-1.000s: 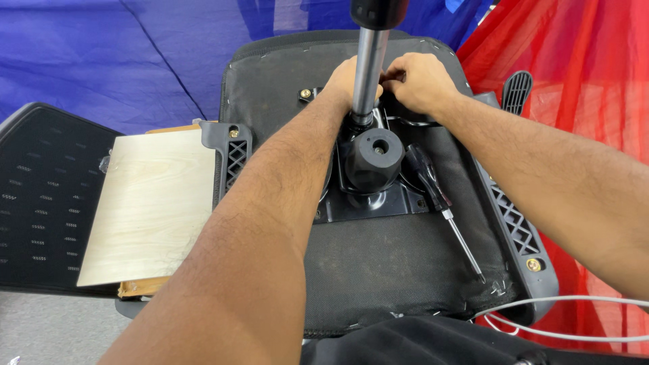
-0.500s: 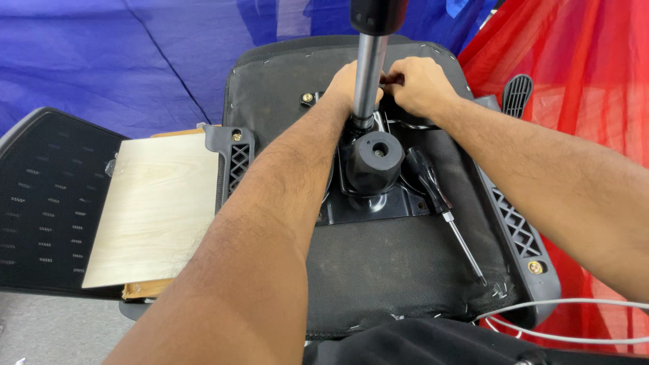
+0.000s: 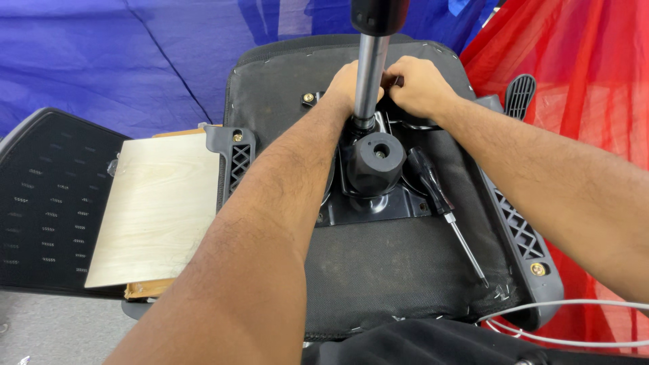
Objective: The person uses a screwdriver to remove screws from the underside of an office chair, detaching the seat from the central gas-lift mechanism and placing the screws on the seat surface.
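An upturned black office chair seat (image 3: 399, 270) lies in front of me, its metal mechanism plate (image 3: 378, 206) facing up. A silver gas-lift column (image 3: 368, 74) rises from the plate beside a round black knob (image 3: 376, 162). My left hand (image 3: 346, 80) reaches behind the column, its fingers hidden. My right hand (image 3: 419, 84) is curled on a small dark part just right of the column. A black-handled screwdriver (image 3: 443, 206) lies loose on the seat, right of the knob.
A light wooden board (image 3: 155, 209) rests on a black mesh chair back (image 3: 47, 196) at left. Grey armrest brackets (image 3: 233, 152) flank the seat. Blue cloth hangs behind, red cloth at right. White cable (image 3: 561, 321) loops at lower right.
Both hands stay at the column base; the view has shifted only slightly.
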